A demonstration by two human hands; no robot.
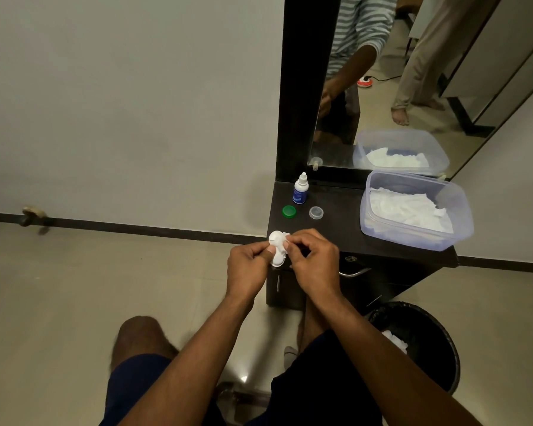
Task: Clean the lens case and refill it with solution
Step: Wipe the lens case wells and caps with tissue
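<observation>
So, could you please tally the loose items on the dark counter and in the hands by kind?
Solution bottle: 1
Loose caps: 2, a green cap and a clear cap
Lens case, in the left hand: 1
Tissue wad, pinched by the right hand: 1
Clear tub of tissues: 1
Total: 6

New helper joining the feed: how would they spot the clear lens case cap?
Find the black counter under the mirror. Between the solution bottle and the tissue tub lie two caps. The clear cap is see-through and on the right; the green cap is opaque.
</observation>
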